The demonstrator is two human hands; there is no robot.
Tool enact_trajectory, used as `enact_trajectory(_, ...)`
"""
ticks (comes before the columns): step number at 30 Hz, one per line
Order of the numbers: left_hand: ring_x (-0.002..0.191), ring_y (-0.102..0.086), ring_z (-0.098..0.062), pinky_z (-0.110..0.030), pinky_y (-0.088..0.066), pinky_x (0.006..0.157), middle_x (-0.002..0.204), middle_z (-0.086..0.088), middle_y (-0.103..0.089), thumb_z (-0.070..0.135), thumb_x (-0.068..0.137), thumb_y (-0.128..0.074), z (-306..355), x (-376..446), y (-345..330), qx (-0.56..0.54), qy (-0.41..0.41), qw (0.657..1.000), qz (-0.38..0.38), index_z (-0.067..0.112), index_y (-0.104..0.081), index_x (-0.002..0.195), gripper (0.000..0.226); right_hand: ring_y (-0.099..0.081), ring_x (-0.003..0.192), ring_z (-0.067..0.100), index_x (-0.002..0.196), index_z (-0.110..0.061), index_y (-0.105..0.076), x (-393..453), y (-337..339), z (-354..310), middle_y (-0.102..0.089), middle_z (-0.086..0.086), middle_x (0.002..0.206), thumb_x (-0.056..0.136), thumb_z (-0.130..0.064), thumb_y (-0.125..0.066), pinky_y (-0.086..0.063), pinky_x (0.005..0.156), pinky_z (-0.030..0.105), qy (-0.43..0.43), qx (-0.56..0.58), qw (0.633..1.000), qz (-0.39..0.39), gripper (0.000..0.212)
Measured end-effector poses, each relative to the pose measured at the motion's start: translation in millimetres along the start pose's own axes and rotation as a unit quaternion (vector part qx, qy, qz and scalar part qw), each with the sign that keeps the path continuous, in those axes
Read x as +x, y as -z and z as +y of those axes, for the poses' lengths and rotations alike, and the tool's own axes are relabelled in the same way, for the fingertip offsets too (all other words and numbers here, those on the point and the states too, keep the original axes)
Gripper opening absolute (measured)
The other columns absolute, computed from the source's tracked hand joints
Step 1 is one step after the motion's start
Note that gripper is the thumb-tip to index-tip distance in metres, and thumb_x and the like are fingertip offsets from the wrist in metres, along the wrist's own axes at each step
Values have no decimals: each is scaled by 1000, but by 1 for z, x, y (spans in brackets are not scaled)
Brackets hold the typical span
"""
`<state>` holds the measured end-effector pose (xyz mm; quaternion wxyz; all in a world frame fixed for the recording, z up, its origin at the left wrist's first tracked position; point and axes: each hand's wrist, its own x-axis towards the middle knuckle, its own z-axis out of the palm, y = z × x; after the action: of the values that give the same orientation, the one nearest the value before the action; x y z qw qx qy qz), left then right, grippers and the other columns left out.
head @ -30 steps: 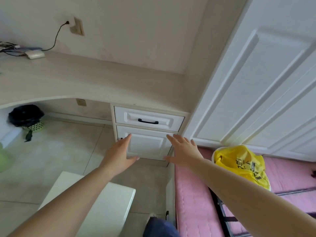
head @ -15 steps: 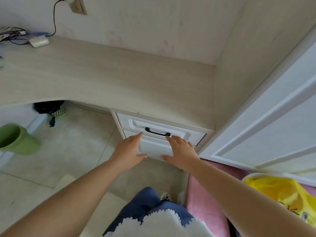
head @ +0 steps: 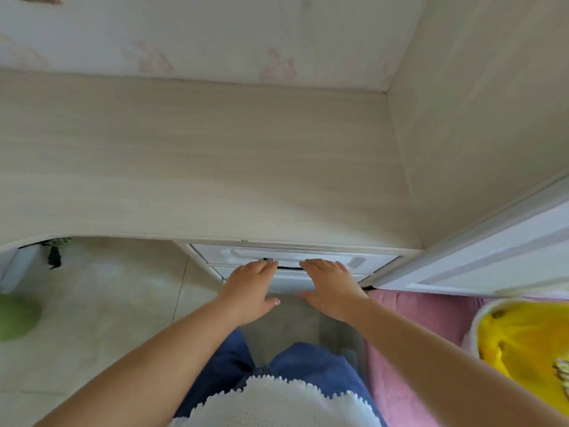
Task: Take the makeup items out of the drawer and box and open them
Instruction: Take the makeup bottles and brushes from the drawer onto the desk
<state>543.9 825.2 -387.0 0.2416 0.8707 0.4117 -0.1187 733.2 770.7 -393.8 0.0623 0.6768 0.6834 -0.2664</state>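
Note:
A white drawer with a black handle sits closed under the pale wood desk. A second white drawer front lies just below it. My left hand reaches out flat, its fingertips at the handle's left end. To the right of it, my right hand is stretched out with straight fingers whose tips meet the handle's right end. Neither hand holds anything. No makeup items or box are in sight.
A white wardrobe door stands at the right. Below it lies a pink bed cover with a yellow bag. A green bin stands on the tiled floor at the left. My blue-trousered legs are below.
I have moved closer and now look down over the desk. Both hands have come up from the lower drawer front to the top drawer's handle.

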Motion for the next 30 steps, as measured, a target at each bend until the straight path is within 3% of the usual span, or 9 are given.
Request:
enact_trajectory(6,145,-15,-22,-35,-17,118,157,-4,-15,41,89,-53,-50,42,-27,97,-140,985,-39,13,-15,149,76,-25,142,18,146,-21,-28,28,-55,-10,-31,-2,152,91,-36,-50,-6,119,43,-41,0,997,70,61)
enact_trajectory(8,139,-32,-26,-39,-33,111,150,-9,-35,40,80,-64,-59,51,-43,112,-189,976,11,7,-32,144,78,-45,130,26,138,-18,-44,37,-77,-14,-49,4,139,83,-31,-62,-17,115,48,-53,5,988,145,59)
enact_trajectory(10,123,-48,-26,-40,-50,94,131,-8,-57,39,66,-75,-66,63,-65,99,-220,967,82,6,-50,132,79,-60,111,27,126,-16,-56,48,-102,-16,-61,4,120,73,-25,-71,-31,107,53,-71,1,966,247,55)
enact_trajectory(13,116,-43,-22,-37,-51,88,120,-3,-58,36,61,-76,-69,72,-90,62,-241,949,196,9,-55,126,74,-56,110,23,124,-17,-56,59,-124,-19,-61,2,115,81,-23,-57,-35,107,52,-76,16,928,364,43)
enact_trajectory(16,117,-42,-22,-39,-48,89,120,-3,-58,36,67,-72,-73,77,-103,66,-247,935,248,10,-54,128,69,-52,115,22,124,-18,-54,66,-140,-19,-59,3,118,83,-20,-52,-34,108,50,-73,20,900,430,41)
enact_trajectory(22,116,-38,-24,-42,-50,89,121,-5,-58,18,65,-70,-73,63,-113,69,-253,931,253,8,-52,131,69,-53,120,26,124,-17,-59,56,-159,-27,-61,5,120,77,-6,-63,-42,100,47,-101,-26,876,471,49)
enact_trajectory(30,109,-57,-31,-41,-51,89,116,-7,-63,7,66,-69,-66,21,-118,101,-278,925,238,6,-58,125,59,-52,124,27,126,-20,-58,15,-179,-56,-61,4,124,74,-5,-68,-43,101,45,-154,-57,880,445,55)
